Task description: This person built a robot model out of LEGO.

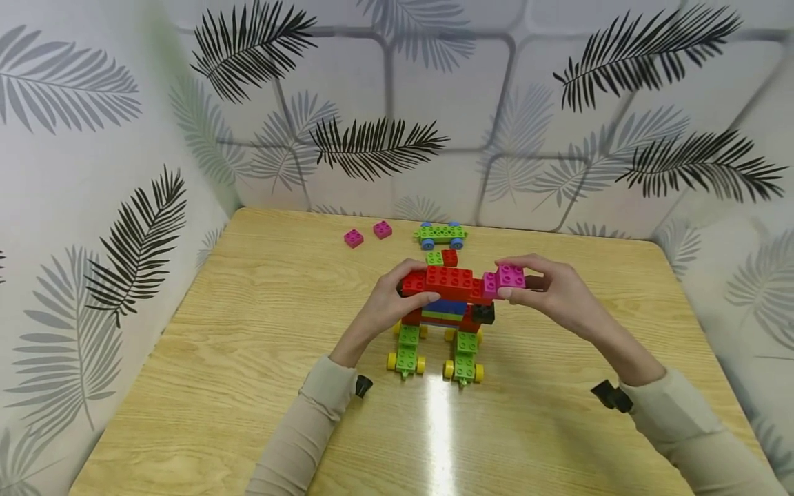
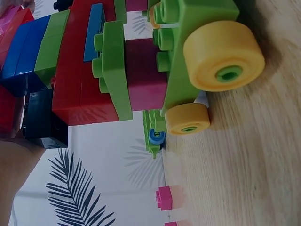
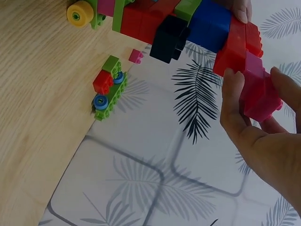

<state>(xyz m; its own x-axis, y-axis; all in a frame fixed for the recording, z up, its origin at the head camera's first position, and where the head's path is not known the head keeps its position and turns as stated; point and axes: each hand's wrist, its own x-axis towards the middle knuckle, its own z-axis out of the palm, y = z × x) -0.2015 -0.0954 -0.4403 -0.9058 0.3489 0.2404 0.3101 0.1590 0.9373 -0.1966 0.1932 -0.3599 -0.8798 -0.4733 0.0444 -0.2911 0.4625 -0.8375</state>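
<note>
A tall toy-brick build [image 1: 443, 313] stands on the table on green wheeled bases with yellow wheels [image 2: 223, 56]. Red bricks [image 1: 449, 279] form its top, above blue and green layers, with a black brick [image 3: 169, 38] jutting from the side. At the top left end, my left hand [image 1: 392, 297] grips the red bricks with thumb in front and fingers behind. My right hand [image 1: 552, 293] pinches pink bricks [image 1: 511, 277] between thumb and fingers at the top right end. Those pink bricks touch the red ones; whether they are fully pressed on, I cannot tell.
Behind the build are a green wheeled base [image 1: 442, 234] with blue wheels and a green-and-red brick pair [image 1: 442, 257]. Two loose pink bricks, one to the left [image 1: 353, 238] and one beside it [image 1: 382, 229], lie near the table's back edge. A leaf-patterned wall [image 1: 384, 186] borders the table.
</note>
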